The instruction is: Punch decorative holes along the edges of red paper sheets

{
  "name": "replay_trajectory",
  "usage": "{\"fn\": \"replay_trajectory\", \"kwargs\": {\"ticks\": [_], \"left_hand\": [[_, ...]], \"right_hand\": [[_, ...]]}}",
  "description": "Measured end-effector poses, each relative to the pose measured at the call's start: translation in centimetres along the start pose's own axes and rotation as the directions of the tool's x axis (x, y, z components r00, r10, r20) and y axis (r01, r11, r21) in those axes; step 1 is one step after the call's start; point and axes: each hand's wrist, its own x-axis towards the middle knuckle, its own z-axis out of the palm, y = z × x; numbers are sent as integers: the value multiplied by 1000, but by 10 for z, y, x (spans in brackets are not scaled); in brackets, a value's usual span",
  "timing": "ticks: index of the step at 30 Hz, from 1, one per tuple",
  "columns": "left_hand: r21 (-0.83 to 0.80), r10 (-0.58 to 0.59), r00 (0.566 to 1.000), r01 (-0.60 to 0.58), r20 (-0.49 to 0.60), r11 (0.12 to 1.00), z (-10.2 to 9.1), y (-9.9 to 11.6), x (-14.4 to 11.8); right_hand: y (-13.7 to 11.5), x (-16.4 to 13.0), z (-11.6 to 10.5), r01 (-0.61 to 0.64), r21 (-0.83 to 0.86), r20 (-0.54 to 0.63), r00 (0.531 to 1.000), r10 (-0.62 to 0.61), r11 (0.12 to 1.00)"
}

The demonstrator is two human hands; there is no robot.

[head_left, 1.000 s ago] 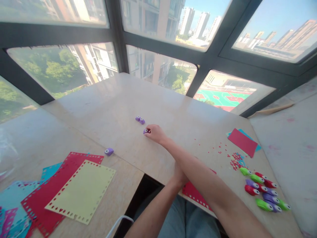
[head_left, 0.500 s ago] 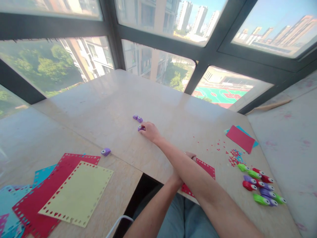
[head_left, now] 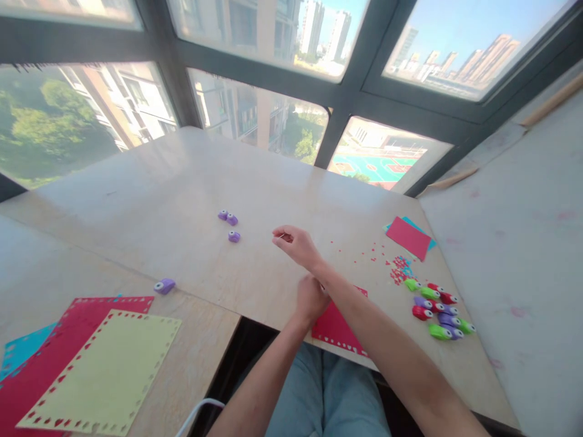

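Right hand (head_left: 296,244) slack, half-curled, above table (head_left: 182,182); left hand (head_left: 312,300) at red sheet (head_left: 337,332), near edge, can't tell its grip; windows (head_left: 259,109) along far edge

The table (head_left: 191,188) looks smooth and satiny towards the upper centre, faintly wood-grained at the lower left. The yellow sheet (head_left: 100,370) there reads as matt paper, like the red sheet (head_left: 337,326) at lower centre. The punches (head_left: 439,332) at right seem smooth plastic (slightly glossy, by their look). Hazy glass (head_left: 319,36) sits in dull dark frames (head_left: 255,71) across the top; the jeans (head_left: 300,388) at bottom centre are matt denim.
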Motion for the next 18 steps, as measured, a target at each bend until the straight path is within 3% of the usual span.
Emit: {"fn": "replay_trajectory", "kwargs": {"ticks": [3, 6, 9, 14, 18], "left_hand": [[166, 10, 997, 2, -72, 986, -1, 7, 2], [123, 125, 988, -114, -93, 986, -2, 9, 3], [53, 153, 982, -148, -108, 988, -3, 8, 3], [52, 134, 984, -129, -121, 990, -2, 5, 4], [49, 146, 981, -141, -125, 989, -2, 4, 5]], "right_hand": [[1, -31, -37, -36, 53, -82, 996, 41, 998], [9, -69, -71, -84, 68, -172, 981, 95, 994], [22, -113, -101, -152, 64, -294, 942, 164, 986], [47, -194, -146, -311, -10, -537, 804, 258, 950], [65, -249, -172, -524, -117, -650, 682, 334, 844]]}}
